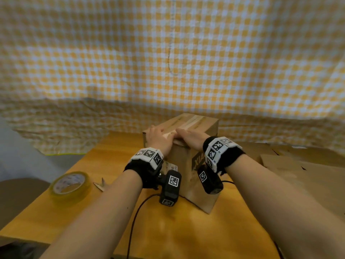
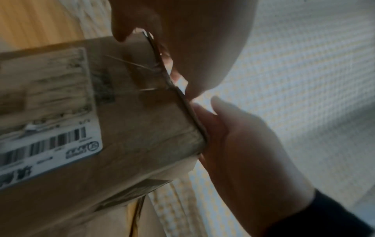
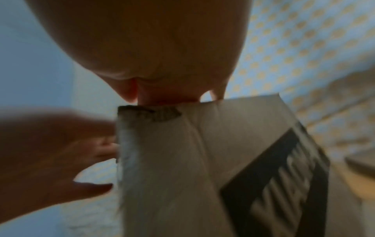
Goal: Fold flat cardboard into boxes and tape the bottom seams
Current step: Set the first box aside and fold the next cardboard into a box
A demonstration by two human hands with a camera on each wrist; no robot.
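Note:
A brown cardboard box stands on the wooden table, seam side up, with a strip of clear tape running along its top. My left hand lies flat on the near left part of the top. My right hand lies flat beside it, fingers on the tape's near end, almost touching the left hand. In the left wrist view my left hand covers the box's top edge, above a shipping label. The right wrist view shows my right hand pressing the box's top corner.
A roll of clear tape lies flat on the table to the left, with a small cardboard scrap beside it. Flat cardboard sheets are piled at the right. A black cable crosses the near table. Checkered cloth hangs behind.

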